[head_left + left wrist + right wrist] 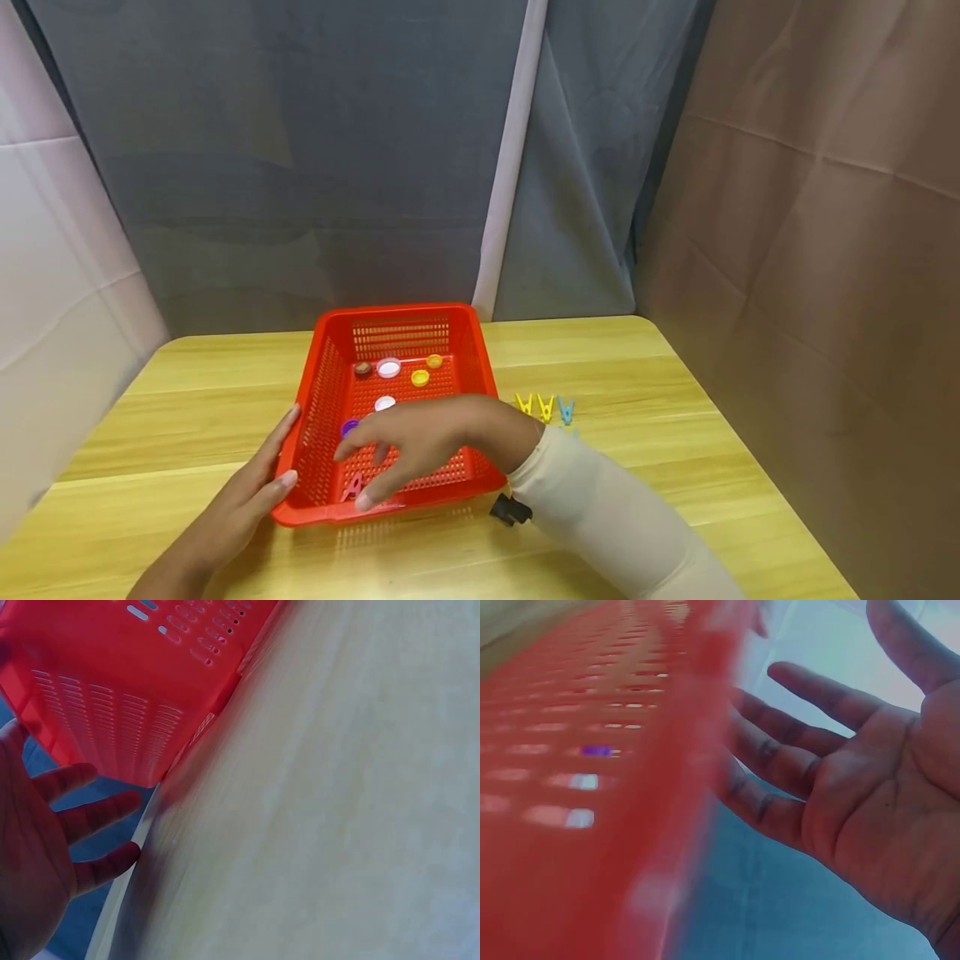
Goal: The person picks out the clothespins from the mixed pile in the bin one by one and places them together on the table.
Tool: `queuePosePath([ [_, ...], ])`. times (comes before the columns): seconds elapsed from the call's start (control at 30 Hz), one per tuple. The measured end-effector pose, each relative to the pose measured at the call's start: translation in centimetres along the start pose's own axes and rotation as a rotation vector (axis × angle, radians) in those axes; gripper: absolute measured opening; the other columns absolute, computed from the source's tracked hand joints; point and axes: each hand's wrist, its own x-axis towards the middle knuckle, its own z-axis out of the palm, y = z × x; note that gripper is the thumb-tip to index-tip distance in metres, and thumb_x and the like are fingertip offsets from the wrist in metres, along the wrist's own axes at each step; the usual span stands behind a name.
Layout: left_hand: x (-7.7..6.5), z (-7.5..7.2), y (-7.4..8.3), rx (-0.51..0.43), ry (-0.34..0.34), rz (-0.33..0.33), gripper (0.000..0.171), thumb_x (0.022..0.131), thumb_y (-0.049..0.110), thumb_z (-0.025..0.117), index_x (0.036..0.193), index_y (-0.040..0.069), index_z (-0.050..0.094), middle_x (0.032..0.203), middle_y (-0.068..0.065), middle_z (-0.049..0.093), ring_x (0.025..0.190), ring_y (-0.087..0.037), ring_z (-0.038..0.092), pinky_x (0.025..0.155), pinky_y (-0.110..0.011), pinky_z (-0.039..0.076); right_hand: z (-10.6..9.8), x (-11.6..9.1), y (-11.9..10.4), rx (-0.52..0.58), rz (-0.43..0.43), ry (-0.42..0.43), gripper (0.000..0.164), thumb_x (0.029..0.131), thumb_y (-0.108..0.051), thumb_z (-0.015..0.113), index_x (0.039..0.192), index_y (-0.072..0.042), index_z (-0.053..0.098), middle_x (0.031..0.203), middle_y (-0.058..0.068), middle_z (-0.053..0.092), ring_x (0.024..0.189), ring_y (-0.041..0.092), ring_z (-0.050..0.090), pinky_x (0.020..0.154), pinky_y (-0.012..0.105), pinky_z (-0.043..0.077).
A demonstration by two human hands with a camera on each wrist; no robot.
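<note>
A red plastic basket (397,311) with slotted walls stands on the table. My left hand (236,504) rests against its left rim, thumb and fingers apart; the left wrist view has these fingers (97,817) extended beside the basket wall. Over the basket's front half hovers my right hand (423,433), fingers loosely bent and holding nothing; its bare palm (885,787) shows in the right wrist view. Near the right thumb lies a pink clothespin (352,487) inside the basket. A purple cap (349,427) and a white cap (385,403) are partly hidden by the right hand.
Farther back in the basket lie a brown cap (363,369), a pale cap (388,367) and two yellow caps (420,377). Right of the basket are two yellow clothespins (545,408) and a blue clothespin (566,411). Grey curtain (300,167) hangs behind the table.
</note>
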Motion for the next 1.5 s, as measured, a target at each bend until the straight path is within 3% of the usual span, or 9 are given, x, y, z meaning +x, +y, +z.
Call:
queuePosePath([
  [0.23,0.2,0.1,-0.1,-0.008,0.006,0.008,0.08,0.11,0.006,0.048,0.178,0.025,0.01,0.176,-0.026,0.028,0.138,0.014,0.05,0.099,-0.012,0.051,-2.6,-0.5,-2.1,-0.015,-0.048,-0.042,0.071,0.102,-0.042,0.075,0.163,-0.016,0.05,0.163,-0.008,0.055,0.131,0.004,0.063,0.109,0.018,0.05],
  [0.43,0.4,0.1,-0.1,-0.05,-0.002,0.034,0.079,0.11,0.004,0.046,0.178,0.023,0.009,0.174,0.014,0.034,0.135,0.007,0.057,0.097,-0.017,0.056,-5.3,0.0,-2.0,-0.043,0.003,0.023,0.07,0.102,-0.045,0.075,0.162,-0.016,0.052,0.16,-0.006,0.057,0.131,0.008,0.064,0.107,0.021,0.052],
  [0.5,0.4,0.1,-0.1,-0.047,0.004,0.037,0.08,0.11,0.004,0.047,0.178,0.022,0.01,0.171,0.02,0.035,0.134,0.007,0.057,0.096,-0.018,0.057,-6.0,0.7,-1.5,-0.05,0.023,0.05,0.068,0.103,-0.044,0.075,0.161,-0.016,0.053,0.159,-0.004,0.058,0.131,0.01,0.064,0.106,0.021,0.053],
  [0.67,0.4,0.1,-0.1,-0.03,0.01,0.016,0.08,0.11,0.005,0.048,0.178,0.024,0.009,0.171,-0.008,0.042,0.132,0.008,0.059,0.093,-0.019,0.059,-7.2,2.5,0.3,-0.018,0.051,0.103,0.063,0.102,-0.04,0.077,0.158,-0.016,0.058,0.157,-0.003,0.061,0.131,0.012,0.064,0.102,0.018,0.053],
  [0.77,0.5,0.1,-0.2,-0.038,0.003,0.021,0.08,0.111,0.004,0.047,0.178,0.023,0.009,0.166,-0.017,0.046,0.131,0.005,0.061,0.093,-0.021,0.059,-7.2,3.8,1.6,0.03,0.041,0.074,0.062,0.103,-0.038,0.076,0.157,-0.014,0.059,0.155,-0.002,0.063,0.136,0.015,0.064,0.104,0.018,0.052],
  [0.9,0.7,0.1,-0.1,-0.033,0.012,0.04,0.079,0.11,0.003,0.047,0.178,0.022,0.01,0.164,0.003,0.049,0.128,0.002,0.064,0.091,-0.022,0.06,-6.7,5.5,3.2,0.064,0.056,0.015,0.062,0.104,-0.038,0.075,0.158,-0.012,0.058,0.157,0.001,0.063,0.143,0.015,0.059,0.106,0.017,0.05],
  [1.1,0.6,0.0,0.1,-0.034,0.017,0.057,0.08,0.109,0.002,0.047,0.178,0.02,0.01,0.161,0.028,0.043,0.126,0.002,0.065,0.09,-0.021,0.06,-5.5,7.4,5.0,0.149,0.103,-0.056,0.062,0.102,-0.038,0.076,0.157,-0.015,0.06,0.157,-0.003,0.062,0.139,0.011,0.059,0.11,0.032,0.057],
  [1.37,0.4,0.0,0.2,-0.018,0.024,0.07,0.08,0.109,0.001,0.048,0.178,0.019,0.011,0.166,0.028,0.039,0.132,0.003,0.061,0.096,-0.015,0.055,-4.0,8.5,6.0,0.265,0.115,-0.09,0.049,0.104,-0.031,0.076,0.15,-0.019,0.067,0.141,-0.013,0.07,0.123,0.004,0.064,0.109,0.035,0.059],
  [1.5,0.4,-0.1,0.4,-0.016,0.021,0.065,0.081,0.109,0.001,0.048,0.178,0.02,0.011,0.166,0.029,0.037,0.13,0.003,0.062,0.094,-0.016,0.056,-3.5,9.0,5.9,0.313,0.12,-0.144,0.045,0.104,-0.028,0.075,0.148,-0.019,0.069,0.139,-0.01,0.072,0.123,0.01,0.071,0.106,0.036,0.059],
])
